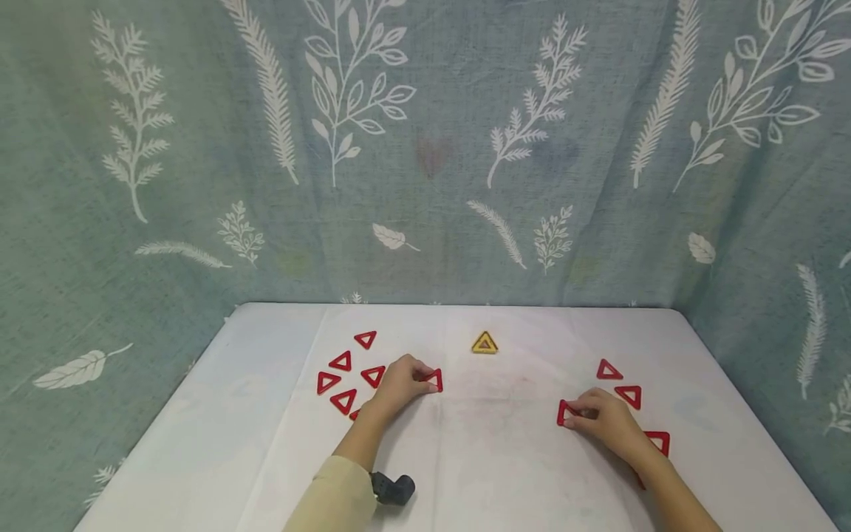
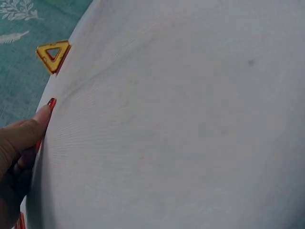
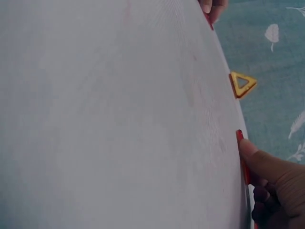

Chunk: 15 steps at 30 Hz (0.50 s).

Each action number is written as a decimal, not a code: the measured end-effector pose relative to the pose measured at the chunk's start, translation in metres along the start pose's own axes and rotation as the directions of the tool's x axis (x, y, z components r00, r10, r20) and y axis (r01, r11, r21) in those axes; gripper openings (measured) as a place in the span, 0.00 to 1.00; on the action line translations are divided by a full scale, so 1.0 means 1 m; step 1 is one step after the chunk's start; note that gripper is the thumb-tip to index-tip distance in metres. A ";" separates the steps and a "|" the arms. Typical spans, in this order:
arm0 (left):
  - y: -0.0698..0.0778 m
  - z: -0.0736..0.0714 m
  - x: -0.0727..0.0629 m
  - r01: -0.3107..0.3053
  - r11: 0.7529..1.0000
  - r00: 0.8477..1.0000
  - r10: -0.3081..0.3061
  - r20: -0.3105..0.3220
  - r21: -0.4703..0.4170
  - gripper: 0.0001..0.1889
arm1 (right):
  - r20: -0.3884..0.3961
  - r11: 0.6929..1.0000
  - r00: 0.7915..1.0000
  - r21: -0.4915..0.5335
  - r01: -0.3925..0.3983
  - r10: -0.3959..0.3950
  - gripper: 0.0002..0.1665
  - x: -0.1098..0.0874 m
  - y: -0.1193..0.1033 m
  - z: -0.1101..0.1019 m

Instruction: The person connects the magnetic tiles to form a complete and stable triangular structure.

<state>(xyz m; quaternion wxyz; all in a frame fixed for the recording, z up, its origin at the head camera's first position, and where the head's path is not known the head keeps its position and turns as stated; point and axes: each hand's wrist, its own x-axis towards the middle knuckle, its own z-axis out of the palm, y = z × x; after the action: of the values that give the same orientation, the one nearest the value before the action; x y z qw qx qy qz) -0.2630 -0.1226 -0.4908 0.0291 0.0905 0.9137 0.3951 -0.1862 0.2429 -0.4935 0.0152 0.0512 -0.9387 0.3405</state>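
Observation:
My left hand (image 1: 397, 386) pinches a red triangular frame (image 1: 439, 380) between thumb and fingers, low over the table left of centre. In the left wrist view only its thin edge (image 2: 51, 102) shows past the thumb. On the right, my right hand (image 1: 606, 418) pinches another red triangular frame (image 1: 561, 414) by one side; its left part sticks out beyond the fingertips. The right wrist view gives that piece edge-on (image 3: 239, 136). Between the hands and farther back stands a yellow triangle piece (image 1: 484, 343), raised from the tabletop, with a triangular hole framed in it.
Several red triangles (image 1: 343, 401) lie scattered left of my left hand, one partly hidden by the forearm. Others (image 1: 629, 396) lie around my right hand, some partly covered by the arm. A white cloth covers the table (image 1: 499, 458); a patterned green curtain (image 1: 425, 162) hangs behind.

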 end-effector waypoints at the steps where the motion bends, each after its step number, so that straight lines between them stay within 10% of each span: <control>1: 0.000 0.001 0.000 0.003 1.000 1.000 -0.003 -0.005 -0.008 0.14 | 0.005 1.000 1.000 0.009 -0.009 0.009 0.22 0.001 -0.001 0.001; 15: 0.003 0.019 -0.012 -0.032 0.999 0.998 0.030 -0.063 -0.022 0.14 | 0.035 0.997 0.999 0.073 -0.013 0.010 0.22 0.012 -0.017 0.017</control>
<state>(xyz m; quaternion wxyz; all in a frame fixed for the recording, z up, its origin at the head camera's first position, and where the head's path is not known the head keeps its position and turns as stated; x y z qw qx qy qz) -0.2485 -0.1086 -0.5019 -0.0046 0.0918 0.9081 0.4084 -0.1959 0.2182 -0.4952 -0.0049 0.0521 -0.9260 0.3739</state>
